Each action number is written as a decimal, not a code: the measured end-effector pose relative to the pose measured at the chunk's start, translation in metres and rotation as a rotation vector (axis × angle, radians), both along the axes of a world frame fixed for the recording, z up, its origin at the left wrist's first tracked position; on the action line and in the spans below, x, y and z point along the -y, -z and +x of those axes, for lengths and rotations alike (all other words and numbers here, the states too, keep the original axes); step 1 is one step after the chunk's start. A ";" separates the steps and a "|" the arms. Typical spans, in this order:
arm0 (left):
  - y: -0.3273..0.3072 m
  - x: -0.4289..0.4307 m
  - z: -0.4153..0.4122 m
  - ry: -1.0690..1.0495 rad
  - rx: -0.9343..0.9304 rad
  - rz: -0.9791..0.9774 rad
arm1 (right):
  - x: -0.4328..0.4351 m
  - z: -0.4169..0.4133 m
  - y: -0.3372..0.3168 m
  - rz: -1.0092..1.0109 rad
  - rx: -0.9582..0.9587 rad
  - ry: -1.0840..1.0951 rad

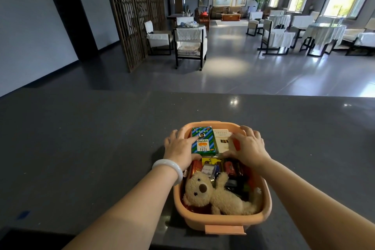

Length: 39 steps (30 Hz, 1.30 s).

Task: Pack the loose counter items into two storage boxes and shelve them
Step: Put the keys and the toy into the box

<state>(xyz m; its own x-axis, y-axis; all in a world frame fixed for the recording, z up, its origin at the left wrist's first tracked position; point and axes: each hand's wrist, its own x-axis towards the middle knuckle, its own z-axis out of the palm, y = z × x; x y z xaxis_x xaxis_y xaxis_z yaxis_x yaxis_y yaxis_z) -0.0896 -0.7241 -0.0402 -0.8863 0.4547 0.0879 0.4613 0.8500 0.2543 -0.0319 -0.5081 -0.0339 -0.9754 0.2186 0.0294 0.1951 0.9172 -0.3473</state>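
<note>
An orange storage box (pixel 223 223) stands on the dark counter (pixel 101 138), close to me. Inside lie a cream teddy bear (pixel 215 195), a green-and-blue striped "Golden" carton (pixel 204 142), a white carton (pixel 222 140), a yellow battery pack (pixel 211 161) and several small dark items. My left hand (pixel 179 148) rests on the box's far left rim, thumb on the striped carton's near corner. My right hand (pixel 248 148) lies over the far right rim, fingers spread, thumb against the white carton.
The counter's far edge (pixel 203 93) runs across the middle of the view. Beyond it lie a tiled floor, white-covered chairs (pixel 189 46), round tables (pixel 324 32) at the right and a wooden lattice screen (pixel 134 12) at the left.
</note>
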 end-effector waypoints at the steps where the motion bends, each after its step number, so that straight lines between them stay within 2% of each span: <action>1: -0.001 0.002 0.000 0.003 0.023 0.025 | -0.002 0.001 0.000 -0.043 0.000 0.012; 6: -0.011 0.019 0.008 -0.023 0.079 0.142 | -0.006 0.016 -0.005 -0.184 -0.083 0.057; 9: -0.016 0.030 0.021 0.018 0.004 0.190 | -0.009 0.033 -0.003 -0.098 -0.199 -0.039; 12: -0.020 0.038 0.034 0.128 0.003 0.167 | -0.008 0.044 0.003 0.090 -0.124 -0.254; 14: -0.022 0.039 0.040 0.189 0.049 0.115 | -0.008 0.046 0.005 0.163 -0.046 -0.284; 17: -0.023 0.036 0.045 0.166 0.116 0.044 | -0.010 0.046 0.005 0.223 -0.030 -0.275; 20: -0.023 0.032 0.046 0.133 0.137 -0.004 | -0.011 0.044 0.006 0.216 -0.027 -0.275; 25: -0.018 0.028 0.047 0.074 0.174 0.022 | -0.011 0.041 0.011 0.133 -0.043 -0.245; 39: -0.020 0.028 0.051 0.055 0.205 0.015 | -0.012 0.043 0.009 0.131 -0.042 -0.264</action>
<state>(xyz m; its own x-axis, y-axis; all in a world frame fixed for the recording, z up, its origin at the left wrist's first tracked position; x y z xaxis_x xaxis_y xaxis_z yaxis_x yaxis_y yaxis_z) -0.0386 -0.7518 -0.0201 -0.8603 0.5026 -0.0849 0.4439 0.8206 0.3601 0.0114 -0.4958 -0.0431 -0.9954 -0.0504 0.0819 -0.0678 0.9720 -0.2248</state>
